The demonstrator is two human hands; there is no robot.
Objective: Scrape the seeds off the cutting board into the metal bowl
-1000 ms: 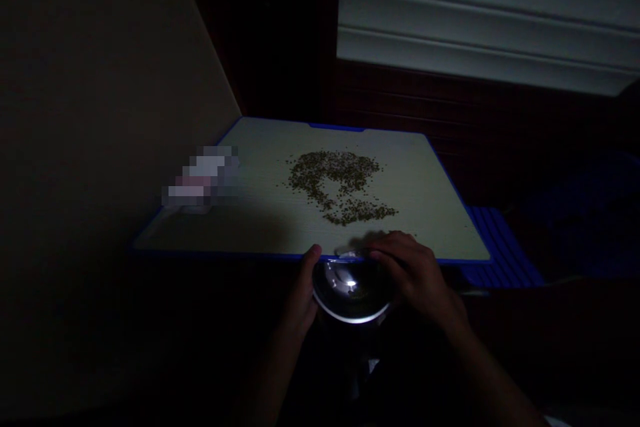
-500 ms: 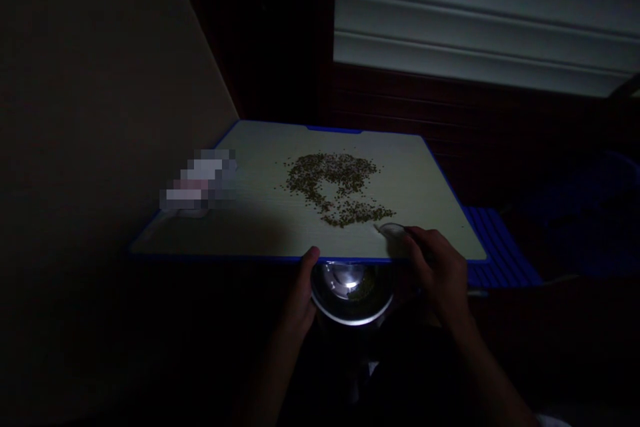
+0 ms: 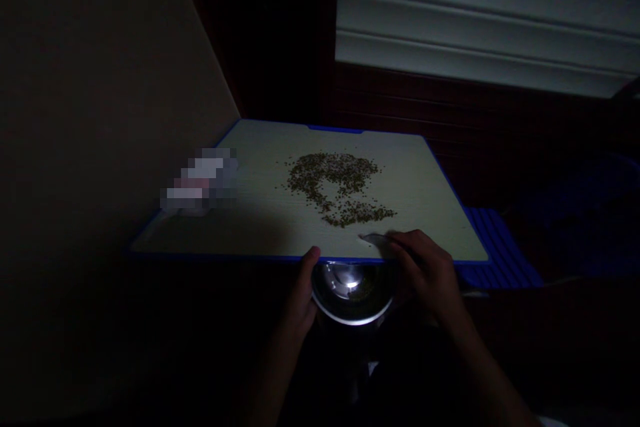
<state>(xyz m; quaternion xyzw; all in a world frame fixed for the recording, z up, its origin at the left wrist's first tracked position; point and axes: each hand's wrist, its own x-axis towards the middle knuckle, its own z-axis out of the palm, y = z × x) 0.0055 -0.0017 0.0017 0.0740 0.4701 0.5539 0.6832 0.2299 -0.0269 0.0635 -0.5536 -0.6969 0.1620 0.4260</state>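
Observation:
My left hand (image 3: 305, 293) grips the left side of a shiny metal bowl (image 3: 353, 320), its thumb up by the table's front edge. Some small greenish beans (image 3: 367, 290) lie dimly lit inside the bowl, just below that edge. In my right hand (image 3: 427, 267) is a spoon (image 3: 375, 239), its head low over the pale board near the front edge. Beyond the spoon, many small greenish-brown beans (image 3: 333, 177) are spread in a loose ring on the white, blue-edged tabletop (image 3: 425, 180).
At the tabletop's left side sits a blurred-out white and pink item (image 3: 200, 183). A wall (image 3: 100, 80) borders the left. Blue striped fabric (image 3: 500, 247) lies at the right, and a pale slatted panel (image 3: 475, 20) stands behind. The room is very dark.
My right hand has drawn the spoon left and slightly toward me, nearer the front edge above the bowl. My left hand and the bowl stay almost where they were.

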